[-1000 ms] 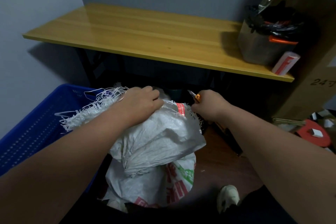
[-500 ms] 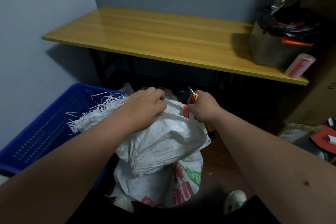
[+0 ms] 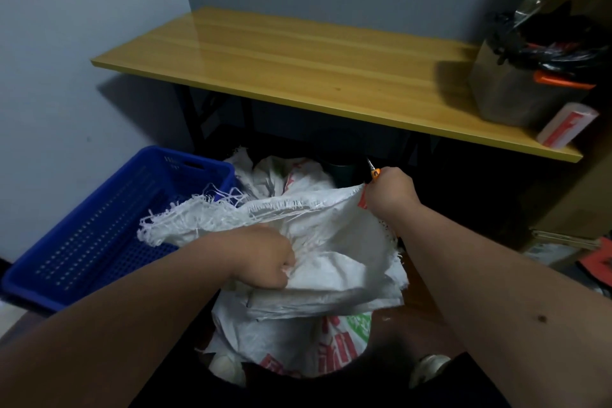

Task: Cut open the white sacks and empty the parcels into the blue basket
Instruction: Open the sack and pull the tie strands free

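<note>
A white woven sack (image 3: pixel 331 242) with a frayed cut edge lies in front of me, over a second white sack (image 3: pixel 298 338) with red and green print. My left hand (image 3: pixel 265 258) grips a fold of the top sack near its middle. My right hand (image 3: pixel 390 195) holds the sack's far right corner together with an orange utility knife (image 3: pixel 374 172), blade tip pointing up. The blue basket (image 3: pixel 109 228) stands on the floor to the left; the sack's fringe hangs over its rim. No parcels are visible.
A yellow wooden table (image 3: pixel 314 73) spans the back, with a cardboard box of dark items (image 3: pixel 523 83) and a red-and-white packet (image 3: pixel 566 124) at its right end. More white sacks (image 3: pixel 281 175) lie under the table. Large cartons stand at the right. A shoe (image 3: pixel 430 369) shows below.
My left hand moved from the sack's top edge down to its middle and gripped a fold. My right hand pulled the corner up and right, stretching the opening wide.
</note>
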